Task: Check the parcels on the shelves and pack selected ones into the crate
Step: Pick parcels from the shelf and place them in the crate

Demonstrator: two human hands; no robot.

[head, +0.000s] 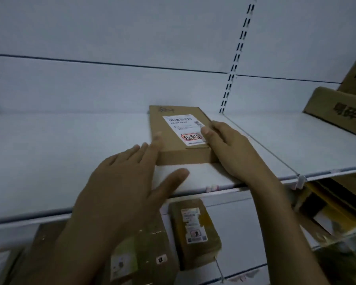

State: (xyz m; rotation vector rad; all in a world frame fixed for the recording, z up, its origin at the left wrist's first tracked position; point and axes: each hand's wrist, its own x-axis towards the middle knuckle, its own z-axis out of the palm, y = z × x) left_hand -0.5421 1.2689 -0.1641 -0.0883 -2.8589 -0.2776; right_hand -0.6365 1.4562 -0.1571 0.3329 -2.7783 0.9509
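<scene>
flat parcel (177, 132) on shelf (70, 153), long axis toward back wall

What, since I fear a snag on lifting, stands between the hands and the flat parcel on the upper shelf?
Nothing visible: the right hand grips the flat parcel by its right edge; the left hand touches its left edge.

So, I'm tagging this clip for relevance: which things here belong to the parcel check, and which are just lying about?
In the job: flat parcel, gripped by the right hand; left hand, fingers straight at its left edge; upper shelf.
Lying about: taped parcel lower down; printed cartons at far right.
</scene>
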